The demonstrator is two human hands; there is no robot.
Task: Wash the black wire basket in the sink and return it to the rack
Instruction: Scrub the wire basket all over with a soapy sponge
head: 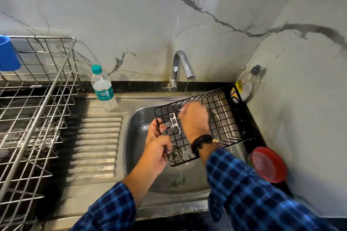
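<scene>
1. The black wire basket [225, 118] hangs tilted over the sink [138, 137], its long axis running from the basin's near-left to its far-right corner.
2. The left hand [157, 148] has its fingers wrapped round the near-left end wire. The right hand [194, 118] lies on the grid, too blurred to tell its grasp.
3. The rack [37, 80] stands beyond the sink's left edge, so the left hand is probably nearer.
4. The basket is thin black wire in an open grid, with a pale strip on it.

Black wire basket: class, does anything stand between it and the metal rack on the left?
Nothing blocks it. The left hand grips the black wire basket over the sink; only the drainboard lies between it and the rack. A water bottle stands at the drainboard's back edge, near the rack's corner.
</scene>
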